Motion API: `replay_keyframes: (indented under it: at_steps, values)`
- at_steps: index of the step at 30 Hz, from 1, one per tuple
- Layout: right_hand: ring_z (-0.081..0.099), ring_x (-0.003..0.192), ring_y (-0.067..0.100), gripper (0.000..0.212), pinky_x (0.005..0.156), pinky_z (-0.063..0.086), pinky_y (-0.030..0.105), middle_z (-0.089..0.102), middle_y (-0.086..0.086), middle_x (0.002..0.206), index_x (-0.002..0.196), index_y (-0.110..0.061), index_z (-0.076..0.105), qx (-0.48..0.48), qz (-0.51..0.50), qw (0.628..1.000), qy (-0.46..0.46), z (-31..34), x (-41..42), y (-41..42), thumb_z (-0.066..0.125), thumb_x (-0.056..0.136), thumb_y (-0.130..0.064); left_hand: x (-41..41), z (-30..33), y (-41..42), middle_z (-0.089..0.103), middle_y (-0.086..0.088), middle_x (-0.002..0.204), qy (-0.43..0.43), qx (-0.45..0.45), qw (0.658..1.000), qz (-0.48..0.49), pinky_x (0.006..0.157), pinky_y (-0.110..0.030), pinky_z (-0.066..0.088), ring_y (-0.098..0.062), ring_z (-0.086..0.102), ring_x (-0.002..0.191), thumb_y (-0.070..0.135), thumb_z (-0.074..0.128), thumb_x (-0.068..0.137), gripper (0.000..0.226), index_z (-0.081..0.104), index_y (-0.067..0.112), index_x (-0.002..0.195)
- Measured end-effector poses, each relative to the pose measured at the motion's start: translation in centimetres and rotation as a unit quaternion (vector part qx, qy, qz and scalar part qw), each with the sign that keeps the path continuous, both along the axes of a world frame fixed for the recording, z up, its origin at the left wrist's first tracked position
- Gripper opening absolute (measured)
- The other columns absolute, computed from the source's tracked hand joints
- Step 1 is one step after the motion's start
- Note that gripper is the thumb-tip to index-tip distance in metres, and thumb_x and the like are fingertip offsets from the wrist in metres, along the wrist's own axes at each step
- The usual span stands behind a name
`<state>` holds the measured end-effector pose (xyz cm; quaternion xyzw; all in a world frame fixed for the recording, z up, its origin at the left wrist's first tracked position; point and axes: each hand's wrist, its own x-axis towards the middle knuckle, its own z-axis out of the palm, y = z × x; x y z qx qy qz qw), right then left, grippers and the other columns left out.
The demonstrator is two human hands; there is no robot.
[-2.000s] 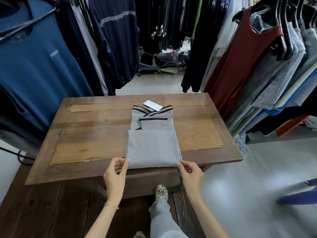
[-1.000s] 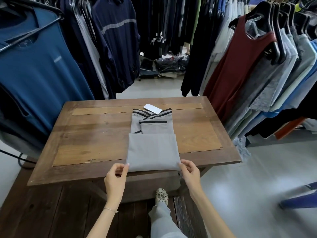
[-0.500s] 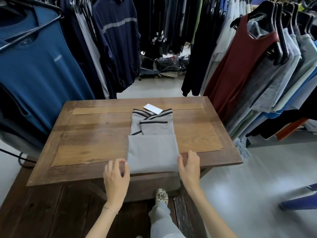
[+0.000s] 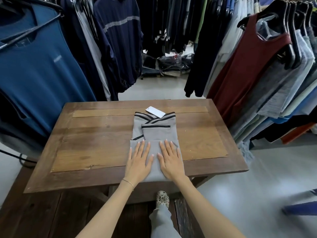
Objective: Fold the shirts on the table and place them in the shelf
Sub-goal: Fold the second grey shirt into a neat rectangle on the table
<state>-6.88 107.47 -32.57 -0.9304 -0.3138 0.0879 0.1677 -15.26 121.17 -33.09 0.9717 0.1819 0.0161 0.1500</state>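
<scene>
Both hands, left hand [image 4: 139,161] and right hand [image 4: 170,161], lie flat with no grip, pressing the half-folded grey shirt [image 4: 155,134] on the table [image 4: 96,140], so next probably one more fold toward the collar beyond the fingertips.

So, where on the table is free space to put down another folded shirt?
Bare wood lies on the table left of the grey shirt and right of it. The middle is crowded: both hands, left hand and right hand, press there.

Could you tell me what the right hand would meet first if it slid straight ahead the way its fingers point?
Probably the black-striped sleeve band of the grey shirt, just beyond the right hand, which lies flat on the folded part; further on lies the white tag.
</scene>
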Motion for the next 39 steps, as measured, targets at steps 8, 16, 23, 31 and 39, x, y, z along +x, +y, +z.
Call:
replay_keyframes:
  at_steps: [8, 16, 23, 31, 39]
  values:
    - [-0.013, 0.147, 0.016, 0.092, 0.118, -0.006, 0.045, -0.014, -0.009, 0.159, 0.151, -0.031, -0.009, -0.047, -0.030, 0.998, 0.022, 0.1, 2.3, -3.2, -0.033, 0.070, -0.068, -0.5, 0.2, 2.6, -0.018, 0.006, 0.157, 0.043, 0.017, 0.998, 0.041, 0.110, -0.050, -0.017, -0.021, -0.023, 0.142, 0.047, -0.010, 0.090, 0.064, -0.011, 0.024, 0.149]
    - [0.003, 0.148, 0.021, 0.059, 0.120, 0.006, 0.037, 0.011, 0.006, 0.159, 0.149, -0.014, 0.027, 0.048, 0.008, 0.999, -0.008, 2.2, 1.1, -5.4, 0.028, 0.099, -0.047, -2.5, 1.4, 3.1, 0.007, 0.001, 0.159, -0.115, -0.051, 0.992, -0.018, 0.119, -0.051, 0.006, -0.015, -0.003, 0.148, 0.026, 0.030, 0.100, 0.054, 0.016, 0.019, 0.152]
    - [-0.004, 0.148, 0.025, 0.103, 0.120, 0.002, 0.042, 0.000, 0.008, 0.161, 0.153, -0.018, 0.009, -0.036, 0.189, 0.981, -0.036, -0.2, -2.1, -6.1, 0.041, 0.078, -0.079, -4.7, 1.2, -0.1, -0.020, 0.010, 0.157, 0.039, 0.000, 0.980, -0.197, 0.117, -0.043, -0.013, -0.011, -0.020, 0.144, 0.085, 0.033, 0.077, 0.097, -0.010, 0.037, 0.149]
    - [0.019, 0.146, 0.024, 0.097, 0.117, 0.019, 0.037, 0.024, 0.008, 0.157, 0.149, -0.018, 0.029, -0.017, 0.179, 0.984, 0.009, 1.4, -1.5, -5.7, 0.032, 0.076, -0.082, -4.3, 1.7, 0.0, 0.014, 0.008, 0.159, 0.016, -0.002, 0.984, -0.176, 0.115, -0.042, 0.014, -0.014, 0.015, 0.144, 0.085, 0.033, 0.077, 0.087, 0.011, 0.043, 0.150]
    - [0.052, 0.070, 0.023, 0.032, 0.066, 0.047, 0.040, 0.057, 0.001, 0.074, 0.076, -0.014, 0.056, 0.038, 0.084, 0.992, 0.088, 4.7, 3.3, -1.1, 0.043, 0.097, -0.033, 1.8, 2.8, 1.4, 0.045, -0.007, 0.137, -0.053, -0.026, 0.992, -0.113, 0.102, -0.042, 0.030, -0.029, 0.040, 0.129, 0.056, 0.023, 0.087, 0.060, 0.053, 0.029, 0.132]
